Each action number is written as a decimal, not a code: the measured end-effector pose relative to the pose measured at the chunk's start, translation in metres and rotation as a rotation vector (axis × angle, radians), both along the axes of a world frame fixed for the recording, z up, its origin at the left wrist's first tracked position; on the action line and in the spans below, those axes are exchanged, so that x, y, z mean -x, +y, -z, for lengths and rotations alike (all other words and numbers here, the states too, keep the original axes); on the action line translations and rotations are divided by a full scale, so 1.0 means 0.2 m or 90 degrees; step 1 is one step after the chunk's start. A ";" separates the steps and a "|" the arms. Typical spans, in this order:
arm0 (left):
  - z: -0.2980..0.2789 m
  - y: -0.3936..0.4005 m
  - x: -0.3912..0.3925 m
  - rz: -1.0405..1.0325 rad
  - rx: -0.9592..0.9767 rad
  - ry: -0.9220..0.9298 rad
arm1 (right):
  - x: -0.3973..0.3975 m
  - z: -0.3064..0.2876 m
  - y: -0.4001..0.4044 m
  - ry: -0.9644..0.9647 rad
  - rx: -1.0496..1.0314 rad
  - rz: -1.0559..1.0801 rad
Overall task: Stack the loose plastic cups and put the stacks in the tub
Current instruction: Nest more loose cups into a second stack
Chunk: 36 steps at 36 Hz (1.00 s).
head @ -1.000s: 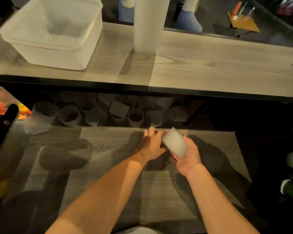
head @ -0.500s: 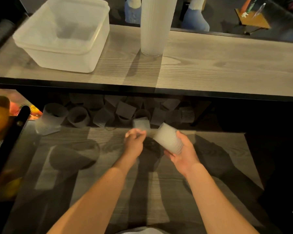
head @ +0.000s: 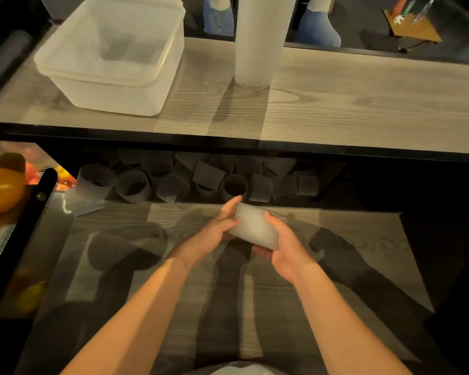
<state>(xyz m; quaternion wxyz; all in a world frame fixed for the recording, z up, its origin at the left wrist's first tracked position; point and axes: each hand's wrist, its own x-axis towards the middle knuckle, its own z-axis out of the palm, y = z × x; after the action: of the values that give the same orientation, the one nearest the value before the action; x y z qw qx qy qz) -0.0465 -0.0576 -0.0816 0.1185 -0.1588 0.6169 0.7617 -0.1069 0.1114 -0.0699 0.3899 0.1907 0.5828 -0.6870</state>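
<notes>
Both my hands hold a short stack of translucent ribbed plastic cups (head: 255, 226) above the lower wooden shelf. My right hand (head: 287, 247) grips its lower end from below and the side. My left hand (head: 214, 231) presses on its far end with fingers around it. Several loose cups (head: 136, 185) lie and stand in a dark row at the back of the lower shelf. A translucent tub (head: 111, 52) sits on the upper counter at the left, nothing visible in it. A tall stack of cups (head: 257, 39) stands upright to the tub's right.
The upper wooden counter (head: 349, 104) overhangs the row of cups with a black front edge. A black perforated rail (head: 25, 212) and orange fruit (head: 0, 188) lie at the left. Someone's feet in blue socks (head: 317, 28) stand beyond the counter.
My left hand picked a loose cup from the row, brought it back and joined it to the cup in my right hand. Both hands are now together on the stack.
</notes>
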 end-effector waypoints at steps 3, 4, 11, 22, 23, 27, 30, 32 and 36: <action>0.00 0.07 0.06 -0.048 0.012 0.002 | 0.01 0.00 0.00 0.005 -0.006 0.021; -0.01 0.08 0.10 -0.116 0.057 0.010 | 0.01 0.00 0.01 0.012 -0.014 0.032; 0.08 -0.02 0.31 0.178 0.709 -0.097 | 0.05 0.03 0.04 0.024 -0.039 0.115; 0.06 -0.01 0.06 -0.128 0.458 0.065 | 0.05 0.06 0.06 0.016 -0.048 0.202; 0.05 -0.02 0.04 -0.139 0.375 0.056 | 0.05 0.06 0.06 0.016 -0.054 0.205; 0.02 -0.07 0.01 -0.249 0.207 0.000 | 0.04 0.07 0.05 0.006 -0.056 0.204; 0.01 -0.06 0.03 -0.322 0.244 -0.036 | 0.02 0.06 0.03 0.014 -0.049 0.167; 0.00 -0.02 0.04 -0.292 0.266 -0.029 | 0.01 0.05 0.01 0.019 -0.056 0.146; 0.01 0.07 0.04 -0.150 0.433 0.047 | 0.00 0.05 0.01 0.021 -0.058 0.174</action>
<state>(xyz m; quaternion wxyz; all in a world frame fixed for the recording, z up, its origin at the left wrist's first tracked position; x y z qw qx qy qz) -0.0554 -0.0427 -0.0832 -0.0521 -0.2316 0.8163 0.5267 -0.1064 0.1127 -0.0808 0.2743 0.2741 0.5882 -0.7097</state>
